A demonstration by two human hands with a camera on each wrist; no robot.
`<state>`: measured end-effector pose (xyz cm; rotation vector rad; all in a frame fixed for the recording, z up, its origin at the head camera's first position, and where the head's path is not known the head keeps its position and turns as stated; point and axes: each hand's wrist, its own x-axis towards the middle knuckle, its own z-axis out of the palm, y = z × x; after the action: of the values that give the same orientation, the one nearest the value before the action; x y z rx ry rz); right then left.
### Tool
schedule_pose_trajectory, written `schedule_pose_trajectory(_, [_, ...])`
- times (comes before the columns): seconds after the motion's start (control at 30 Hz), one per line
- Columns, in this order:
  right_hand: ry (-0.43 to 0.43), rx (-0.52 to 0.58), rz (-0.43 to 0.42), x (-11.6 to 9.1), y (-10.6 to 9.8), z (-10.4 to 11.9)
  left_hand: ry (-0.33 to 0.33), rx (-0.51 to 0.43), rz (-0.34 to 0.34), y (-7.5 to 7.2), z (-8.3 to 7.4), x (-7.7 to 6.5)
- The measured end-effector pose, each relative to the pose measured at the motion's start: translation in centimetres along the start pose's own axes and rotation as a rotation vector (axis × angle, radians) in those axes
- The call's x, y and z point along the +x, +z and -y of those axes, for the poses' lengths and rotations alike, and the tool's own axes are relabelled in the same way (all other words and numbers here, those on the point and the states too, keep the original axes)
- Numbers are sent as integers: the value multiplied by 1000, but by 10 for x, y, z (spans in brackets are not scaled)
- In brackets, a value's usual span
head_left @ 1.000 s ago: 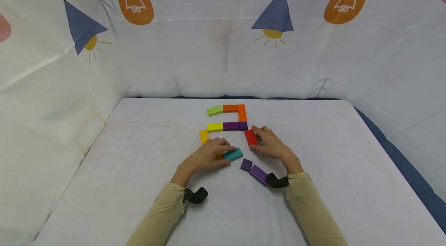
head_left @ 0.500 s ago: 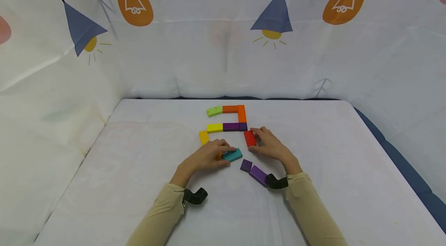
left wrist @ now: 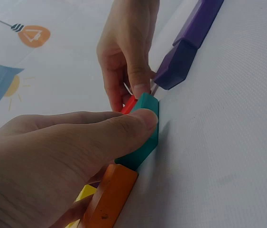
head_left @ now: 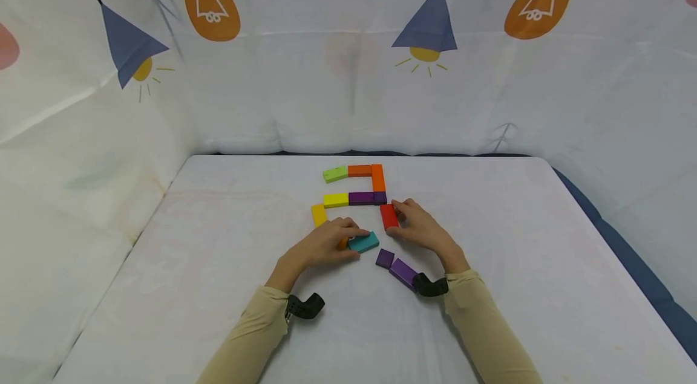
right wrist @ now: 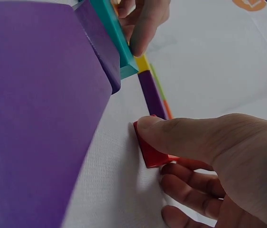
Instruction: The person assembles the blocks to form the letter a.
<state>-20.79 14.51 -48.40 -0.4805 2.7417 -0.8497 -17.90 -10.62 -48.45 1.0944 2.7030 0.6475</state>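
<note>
On the white table, my left hand (head_left: 328,241) pinches a teal block (head_left: 363,243) between thumb and fingers. An orange block (left wrist: 110,194) meets the teal one's end, partly hidden under that hand. To the right, my right hand (head_left: 422,228) holds a red block (head_left: 389,217) by its ends, the thumb (right wrist: 159,133) on its near end. The red block's far end lies just below a small dark purple block (head_left: 380,198). Close by the left fingers lies a yellow-orange block (head_left: 318,214).
Beyond the hands, a row joins a yellow block (head_left: 336,200) and a purple block (head_left: 361,198). Farther back lie two orange blocks (head_left: 378,178) and a lime green block (head_left: 334,174). Nearer, a purple cube (head_left: 385,258) and a long purple block (head_left: 403,273) sit by the right wrist.
My right hand has shifted slightly left with the red block, which now stands a little straighter below the dark purple block. My left hand and the teal block have stayed put.
</note>
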Motion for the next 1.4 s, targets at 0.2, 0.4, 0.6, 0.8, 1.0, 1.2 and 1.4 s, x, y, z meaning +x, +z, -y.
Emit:
schedule_pose_trajectory(0.2, [1, 3, -6, -1, 1, 2, -7, 0, 2, 0, -1, 0])
schedule_pose_trajectory(0.4, [0, -7, -4, 0, 2, 5, -21, -10, 6, -1, -1, 0])
schedule_pose_trajectory(0.6, [19, -4, -8, 1, 4, 8, -17, -8, 6, -1, 0, 0])
schedule_pose_trajectory(0.8, [27, 0, -17, 1, 5, 10, -15, 3, 8, -1, 0, -1])
schedule_pose_trajectory(1.0, [18, -2, -28, 2, 6, 12, -12, 2, 5, -1, 0, -1])
schedule_pose_trajectory(1.2, [4, -4, -38, 2, 6, 13, -9, 2, 4, -1, 0, 0])
schedule_pose_trajectory(1.4, [9, -17, -49, 2, 7, 13, -16, 2, 9, -1, 0, 1])
